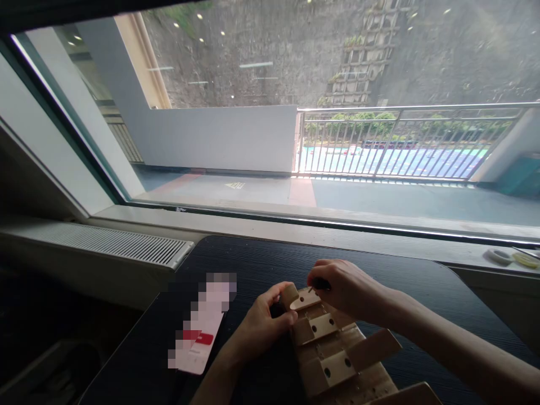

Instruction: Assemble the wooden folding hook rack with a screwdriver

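A light wooden assembly (310,351) lies on the dark table, with several crosswise slats bearing dark round holes. My left hand (265,319) is closed around the far left end of it, thumb and fingers gripping a rounded wooden end block (289,293). Over the farthest slat (307,300), my right hand (346,286) is closed in a pinch. A thin pale tip pokes out below its fingers near a hole, and something dark shows within the grip. What that hand holds is too small and covered to name. The near end of the assembly runs out of view.
The black table (253,256) has a wood-grain top. To the left lies a pink-and-white sheet or packet (198,354), partly blurred out. A white radiator grille (126,244) stands beside the table. Tape rolls (500,257) sit on the sill at right, below a large window.
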`<state>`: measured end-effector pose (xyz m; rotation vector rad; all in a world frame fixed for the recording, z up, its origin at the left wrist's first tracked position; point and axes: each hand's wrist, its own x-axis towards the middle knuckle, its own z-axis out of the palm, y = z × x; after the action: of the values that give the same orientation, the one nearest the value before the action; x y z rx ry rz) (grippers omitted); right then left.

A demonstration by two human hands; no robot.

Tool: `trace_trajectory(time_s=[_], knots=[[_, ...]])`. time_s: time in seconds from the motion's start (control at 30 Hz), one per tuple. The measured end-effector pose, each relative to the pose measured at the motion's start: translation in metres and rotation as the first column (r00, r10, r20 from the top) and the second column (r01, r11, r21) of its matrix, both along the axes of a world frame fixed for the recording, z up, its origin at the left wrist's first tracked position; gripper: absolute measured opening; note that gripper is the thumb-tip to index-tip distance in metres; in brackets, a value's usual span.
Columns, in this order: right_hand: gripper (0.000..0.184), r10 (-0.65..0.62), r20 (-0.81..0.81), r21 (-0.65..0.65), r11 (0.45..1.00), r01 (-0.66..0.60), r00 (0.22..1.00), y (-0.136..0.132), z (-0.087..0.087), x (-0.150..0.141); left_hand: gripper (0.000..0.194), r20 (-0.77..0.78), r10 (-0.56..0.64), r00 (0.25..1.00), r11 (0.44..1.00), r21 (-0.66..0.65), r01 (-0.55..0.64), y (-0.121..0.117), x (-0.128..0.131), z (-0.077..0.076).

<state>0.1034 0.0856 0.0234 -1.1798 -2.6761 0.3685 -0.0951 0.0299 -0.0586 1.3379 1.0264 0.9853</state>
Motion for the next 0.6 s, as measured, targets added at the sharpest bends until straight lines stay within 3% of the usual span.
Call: trace_trajectory(time_s=[0.23, 0.33, 0.47, 0.6], knots=[[0.011, 0.095, 0.07, -0.102, 0.991, -0.087, 0.993, 0.002, -0.014, -0.005, 0.023, -0.164, 0.09, 0.982, 0.995, 0.046, -0.084, 0.0, 0.009, 0.001], [0.01, 0.115, 0.097, -0.13, 0.986, -0.102, 0.989, 0.001, -0.016, -0.007, 0.021, -0.2, 0.06, 0.978, 0.998, 0.031, -0.055, -0.001, 0.011, -0.001], [0.014, 0.088, 0.089, -0.092, 0.993, -0.079, 0.992, 0.002, -0.014, 0.0, 0.033, -0.245, 0.022, 0.969, 1.0, 0.009, -0.021, -0.003, 0.008, 0.004], [0.014, -0.028, 0.04, -0.048, 0.998, 0.03, 0.999, 0.0, -0.006, 0.023, 0.038, -0.248, -0.151, 0.957, 0.988, 0.003, 0.156, -0.009, -0.009, 0.017]])
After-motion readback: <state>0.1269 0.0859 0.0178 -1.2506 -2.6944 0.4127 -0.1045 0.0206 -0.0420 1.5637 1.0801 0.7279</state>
